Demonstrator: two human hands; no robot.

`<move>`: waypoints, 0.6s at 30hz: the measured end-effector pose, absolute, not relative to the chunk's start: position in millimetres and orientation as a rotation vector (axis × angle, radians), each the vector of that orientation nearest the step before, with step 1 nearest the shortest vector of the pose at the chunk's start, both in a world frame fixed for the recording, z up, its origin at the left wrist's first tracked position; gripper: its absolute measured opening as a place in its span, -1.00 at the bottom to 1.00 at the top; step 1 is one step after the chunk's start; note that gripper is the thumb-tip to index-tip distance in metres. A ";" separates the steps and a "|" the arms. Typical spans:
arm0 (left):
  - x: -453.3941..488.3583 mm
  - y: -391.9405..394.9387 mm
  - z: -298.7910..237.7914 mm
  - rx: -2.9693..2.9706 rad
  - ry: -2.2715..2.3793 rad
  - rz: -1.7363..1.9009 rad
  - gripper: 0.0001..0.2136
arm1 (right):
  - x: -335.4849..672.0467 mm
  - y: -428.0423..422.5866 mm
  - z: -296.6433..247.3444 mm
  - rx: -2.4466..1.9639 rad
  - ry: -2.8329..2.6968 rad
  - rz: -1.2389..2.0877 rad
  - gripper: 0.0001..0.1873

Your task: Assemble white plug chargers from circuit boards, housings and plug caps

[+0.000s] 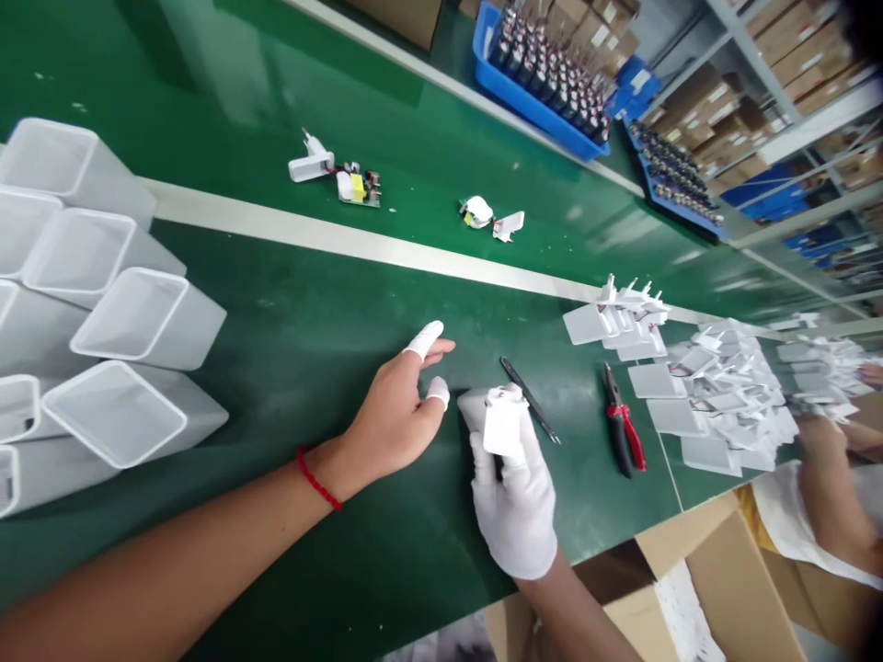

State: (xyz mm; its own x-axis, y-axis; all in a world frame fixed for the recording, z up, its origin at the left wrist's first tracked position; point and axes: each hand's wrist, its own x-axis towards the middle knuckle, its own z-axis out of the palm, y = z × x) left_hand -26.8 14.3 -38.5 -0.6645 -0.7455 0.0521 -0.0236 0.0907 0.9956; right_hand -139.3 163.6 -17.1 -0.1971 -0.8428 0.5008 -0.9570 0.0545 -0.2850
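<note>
My left hand (393, 409) wears white finger cots on the thumb and forefinger and a red cord at the wrist. It hovers over the green bench with its fingers apart, holding nothing. Just right of it, my white-gloved right hand (516, 510) grips a white adapter housing (473, 405); a white end piece (503, 428) sits at its top. How the two pieces fit together is partly hidden by the glove. Black tweezers (530, 400) lie on the bench beside this hand. Farther right are red-and-black pliers (623, 428).
Open white housings (131, 405) are stacked at left. Behind a pale strip (345, 237) lie two circuit boards (359, 188) wired to plug caps (509, 225). Plug pieces (717, 395) are piled at right, near a co-worker's arm (824, 460). Blue trays (552, 110) stand behind; a cardboard box (738, 588) is below.
</note>
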 end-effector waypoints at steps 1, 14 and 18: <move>-26.9 13.8 -38.7 0.754 -1.823 -1.614 -0.44 | -138.8 163.6 -21.4 1.872 -2.152 0.887 -0.13; -28.6 11.3 -38.8 0.754 -1.883 -1.554 -0.53 | -161.2 137.4 -2.9 1.217 -2.729 2.605 -0.52; -27.1 9.6 -36.0 0.761 -1.944 -1.511 -0.66 | -164.1 125.9 -1.6 0.930 -2.920 2.680 -0.60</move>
State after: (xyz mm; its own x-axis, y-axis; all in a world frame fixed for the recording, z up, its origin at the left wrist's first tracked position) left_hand -27.1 9.6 -36.0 -0.6839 -0.7247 0.0842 -0.0972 0.2049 0.9739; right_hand -164.1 125.9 -1.6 -0.5150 -0.7894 -0.3342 0.2655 0.2238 -0.9378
